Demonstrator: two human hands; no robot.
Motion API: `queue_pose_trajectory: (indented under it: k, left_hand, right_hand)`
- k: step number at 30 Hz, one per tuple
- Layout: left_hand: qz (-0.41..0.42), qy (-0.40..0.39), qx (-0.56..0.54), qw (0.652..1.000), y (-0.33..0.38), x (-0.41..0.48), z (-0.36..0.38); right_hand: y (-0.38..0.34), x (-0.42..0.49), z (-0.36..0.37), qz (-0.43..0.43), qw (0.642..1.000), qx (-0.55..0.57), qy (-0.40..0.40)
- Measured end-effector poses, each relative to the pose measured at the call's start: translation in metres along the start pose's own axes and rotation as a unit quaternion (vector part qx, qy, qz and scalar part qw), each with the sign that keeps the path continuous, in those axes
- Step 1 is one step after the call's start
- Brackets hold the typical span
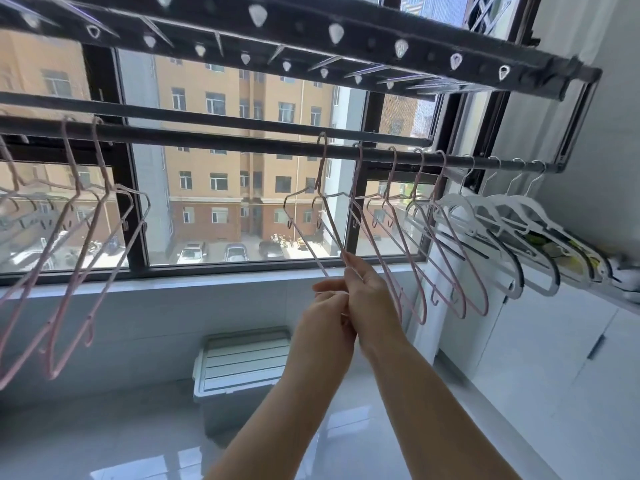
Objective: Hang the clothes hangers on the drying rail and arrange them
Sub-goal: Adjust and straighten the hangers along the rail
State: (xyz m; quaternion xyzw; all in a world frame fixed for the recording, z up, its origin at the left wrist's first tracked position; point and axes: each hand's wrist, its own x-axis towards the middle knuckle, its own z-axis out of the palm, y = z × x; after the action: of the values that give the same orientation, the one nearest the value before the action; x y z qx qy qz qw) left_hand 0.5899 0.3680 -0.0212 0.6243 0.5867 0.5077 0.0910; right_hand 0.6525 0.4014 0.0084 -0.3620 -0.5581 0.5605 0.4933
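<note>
In the head view, the right hand (pixel 367 289) and left hand (pixel 327 306), touching, pinch the low end of a pink hanger (pixel 331 227) hooked on the drying rail (pixel 207 136). This seems the arranging step. The next move probably calls for sliding it toward the other pink hangers (pixel 446 258).

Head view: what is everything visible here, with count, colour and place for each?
drying rail: one, dark, across the window
held hanger: one, pink, mid-rail
right pink hangers: four, on the rail right of the held one
left pink hangers: at least three, blurred, rail's left part
white hangers: four, rail's right end
upper rack: one, dark, white clips, above the rail
storage box: one, pale grey, on the floor
left hand: pinches the held hanger's lower end
right hand: grips the same hanger
</note>
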Motion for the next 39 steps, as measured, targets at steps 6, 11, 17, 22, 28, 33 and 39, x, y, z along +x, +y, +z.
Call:
queue_pose_trajectory:
  k: [6, 11, 17, 22, 28, 33, 39]
  left_hand:
    - [0.003, -0.01, 0.003, 1.0, -0.009, -0.006, 0.001]
    - [0.024, -0.012, 0.006, 1.0, -0.011, -0.002, 0.0]
    - [0.023, -0.004, -0.001, 1.0, -0.013, -0.001, 0.0]
    - [0.025, -0.012, 0.005, 1.0, -0.015, -0.001, 0.001]
    - [0.018, 0.001, -0.018, 1.0, -0.014, -0.004, 0.001]
    - [0.021, -0.008, -0.026, 0.999, -0.012, -0.004, -0.001]
    - [0.015, -0.035, -0.043, 0.998, -0.006, -0.007, -0.002]
  right_hand:
    - [0.008, -0.003, 0.004, -0.003, 1.0, -0.02, 0.009]
    - [0.007, -0.001, 0.007, -0.001, 0.999, -0.006, 0.036]
    - [0.008, -0.001, 0.01, 0.009, 0.999, -0.025, 0.04]
    - [0.009, -0.003, 0.011, 0.013, 0.999, -0.029, 0.044]
    - [0.007, -0.005, 0.012, 0.005, 0.998, -0.036, 0.041]
    - [0.006, -0.006, 0.013, 0.011, 0.999, -0.034, 0.038]
    - [0.008, -0.007, 0.009, 0.016, 0.998, -0.05, 0.039]
